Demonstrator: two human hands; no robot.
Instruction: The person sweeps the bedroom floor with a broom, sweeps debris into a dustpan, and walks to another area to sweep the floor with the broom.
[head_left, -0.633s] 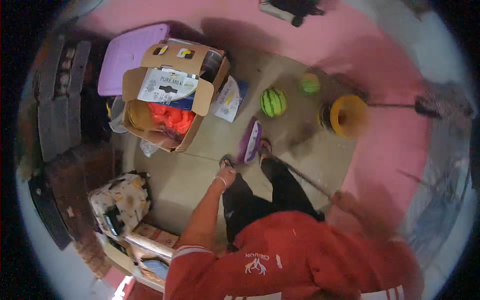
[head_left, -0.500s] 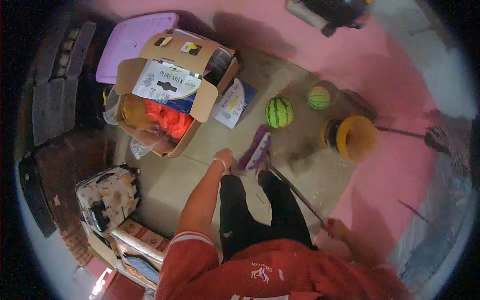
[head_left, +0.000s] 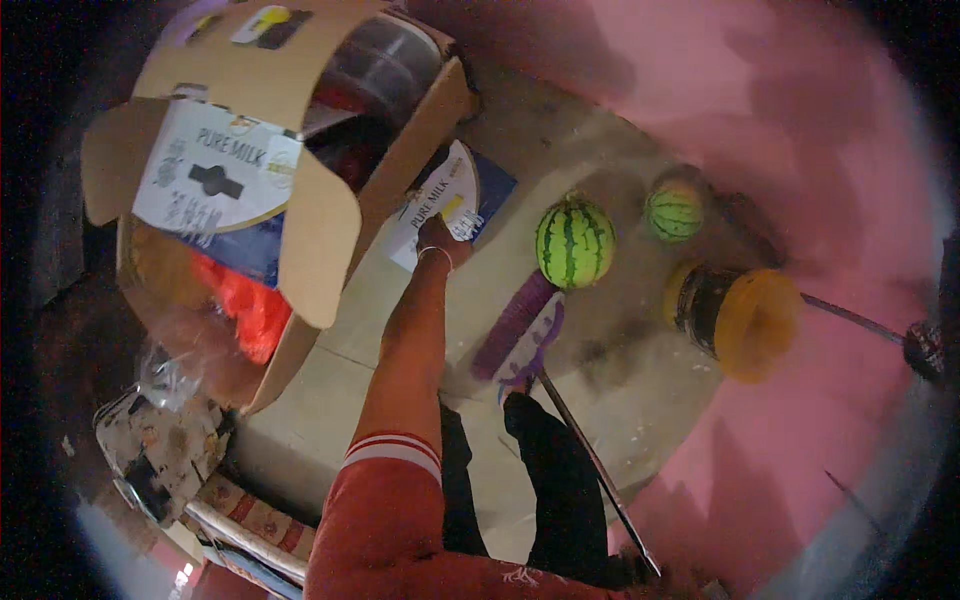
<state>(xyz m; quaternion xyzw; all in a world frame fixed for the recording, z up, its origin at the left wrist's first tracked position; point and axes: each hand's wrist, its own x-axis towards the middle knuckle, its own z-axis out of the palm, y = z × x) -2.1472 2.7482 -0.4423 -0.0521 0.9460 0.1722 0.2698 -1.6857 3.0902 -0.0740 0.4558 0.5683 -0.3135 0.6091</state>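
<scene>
My left hand (head_left: 440, 244) reaches down onto a flat white-and-blue carton (head_left: 490, 188) beside the big cardboard box. Its fingers are bent closed at the carton's lower part, and a thin bracelet circles the wrist. A purple-and-white broom head (head_left: 523, 335) rests on the floor by my foot, close to the larger striped watermelon (head_left: 575, 243). The broom's handle (head_left: 590, 455) slants down to the right toward the lower edge of the view. My right hand is not visible there.
A cardboard box (head_left: 330, 285) with raised flaps and red plastic stands at left. A smaller watermelon (head_left: 674, 210) lies near the pink wall (head_left: 790, 420). A yellow bucket (head_left: 765, 325) lies on its side at right. A patterned suitcase (head_left: 165, 440) stands at lower left.
My left hand has moved forward from beside my leg to the flat carton. The view is lower and closer to the floor. My right hand, earlier on the broom handle, has left the view.
</scene>
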